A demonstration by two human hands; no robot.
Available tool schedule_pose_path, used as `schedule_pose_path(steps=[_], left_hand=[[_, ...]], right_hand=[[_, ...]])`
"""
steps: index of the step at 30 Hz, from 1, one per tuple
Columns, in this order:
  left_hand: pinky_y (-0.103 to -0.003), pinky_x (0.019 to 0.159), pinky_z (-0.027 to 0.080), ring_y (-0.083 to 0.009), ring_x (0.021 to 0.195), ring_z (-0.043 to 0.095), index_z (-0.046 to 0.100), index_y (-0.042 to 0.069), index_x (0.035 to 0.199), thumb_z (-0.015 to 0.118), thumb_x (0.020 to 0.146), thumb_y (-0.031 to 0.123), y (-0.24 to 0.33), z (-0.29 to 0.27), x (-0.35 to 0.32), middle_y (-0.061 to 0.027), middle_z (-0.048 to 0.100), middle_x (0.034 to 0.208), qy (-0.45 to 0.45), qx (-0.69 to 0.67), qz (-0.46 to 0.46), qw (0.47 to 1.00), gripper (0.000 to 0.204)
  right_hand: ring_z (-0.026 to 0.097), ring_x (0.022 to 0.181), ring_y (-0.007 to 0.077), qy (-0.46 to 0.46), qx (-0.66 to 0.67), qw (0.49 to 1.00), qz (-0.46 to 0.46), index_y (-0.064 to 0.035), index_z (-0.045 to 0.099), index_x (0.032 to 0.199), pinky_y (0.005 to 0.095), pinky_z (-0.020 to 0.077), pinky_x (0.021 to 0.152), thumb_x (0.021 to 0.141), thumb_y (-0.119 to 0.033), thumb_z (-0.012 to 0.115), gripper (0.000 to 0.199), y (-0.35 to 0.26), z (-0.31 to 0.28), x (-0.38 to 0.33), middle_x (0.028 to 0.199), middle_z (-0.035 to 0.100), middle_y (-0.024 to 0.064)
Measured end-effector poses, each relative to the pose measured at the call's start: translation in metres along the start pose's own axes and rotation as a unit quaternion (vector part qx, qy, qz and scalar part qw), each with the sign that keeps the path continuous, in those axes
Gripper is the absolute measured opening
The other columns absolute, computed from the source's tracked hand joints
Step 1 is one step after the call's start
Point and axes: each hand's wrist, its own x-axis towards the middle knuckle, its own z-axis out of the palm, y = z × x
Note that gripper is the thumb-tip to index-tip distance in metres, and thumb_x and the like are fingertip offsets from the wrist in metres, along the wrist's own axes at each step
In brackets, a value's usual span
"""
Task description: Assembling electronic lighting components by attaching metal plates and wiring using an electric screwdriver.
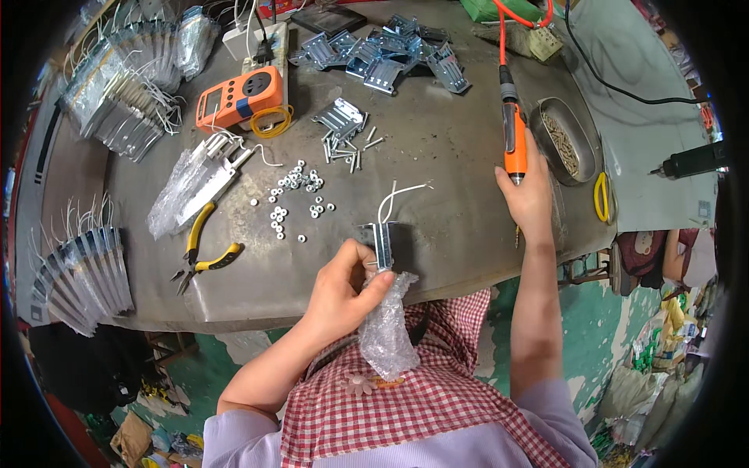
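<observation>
Near the table's front edge my left hand is closed round a metal part with two white wires rising from its top. Bubble wrap covers its lower end and hangs below my fingers. At the right, my right hand grips an orange electric screwdriver, its bit pointing down towards the table and a red cord running up from it. Ahead of my left hand lie small white-and-metal nuts, several screws and a few metal brackets.
Yellow-handled pliers lie at the left, below a bubble-wrapped part. Farther back are an orange meter and a pile of brackets. A metal dish of screws and yellow scissors sit right. Wired parts stand far left.
</observation>
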Motion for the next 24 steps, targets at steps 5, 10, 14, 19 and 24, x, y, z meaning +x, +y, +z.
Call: schedule_pose_path(steps=[5,10,14,19,24], left_hand=[[-0.019,0.055,0.037,-0.0031,0.063,0.044,0.044,0.004,0.089,0.063,0.083,0.012,0.002,0.001,-0.005,0.003,0.047,0.073,-0.067,0.058,0.016,0.996,0.021],[-0.021,0.061,0.04,-0.0044,0.07,0.046,0.045,0.003,0.093,0.063,0.083,0.01,-0.001,0.0,-0.009,0.0008,0.048,0.08,-0.085,0.004,-0.026,0.996,0.021],[-0.021,0.055,0.039,-0.0049,0.063,0.045,0.046,0.004,0.088,0.066,0.08,0.01,-0.004,0.003,-0.006,0.0008,0.049,0.075,-0.058,-0.053,-0.017,0.997,0.022],[-0.02,0.058,0.04,-0.0036,0.067,0.048,0.044,0.004,0.09,0.064,0.081,0.007,-0.004,0.0,-0.006,0.0014,0.048,0.078,-0.061,-0.089,-0.028,0.994,0.021],[-0.02,0.06,0.041,-0.0042,0.07,0.049,0.044,0.004,0.091,0.063,0.081,0.006,-0.001,0.0,-0.005,0.0006,0.049,0.08,-0.076,-0.077,-0.037,0.993,0.022]], right_hand=[[0.049,0.112,0.03,-0.022,0.518,0.84,0.159,-0.0042,0.034,0.134,0.0375,0.0376,0.096,0.077,-0.015,0.065,0.066,0.0,0.009,-0.031,0.122,0.05,0.0183],[0.049,0.113,0.0332,-0.184,0.828,0.488,0.206,-0.0075,0.025,0.139,0.0467,0.0352,0.099,0.077,-0.022,0.066,0.075,-0.019,-0.009,-0.06,0.121,0.05,0.0188],[0.052,0.102,0.0275,-0.263,0.848,0.452,0.079,-0.0146,0.037,0.129,0.0512,0.0333,0.1,0.078,-0.026,0.067,0.061,-0.014,0.006,-0.077,0.105,0.055,0.011],[0.051,0.091,0.019,-0.083,0.935,0.287,0.189,-0.0171,0.047,0.114,0.0493,0.0338,0.098,0.078,-0.025,0.067,0.042,-0.035,-0.005,-0.085,0.088,0.053,0.0045],[0.05,0.091,0.0186,-0.041,0.922,0.332,0.197,-0.0165,0.045,0.113,0.0492,0.0354,0.095,0.079,-0.024,0.065,0.04,-0.039,-0.003,-0.093,0.088,0.053,0.0037]])
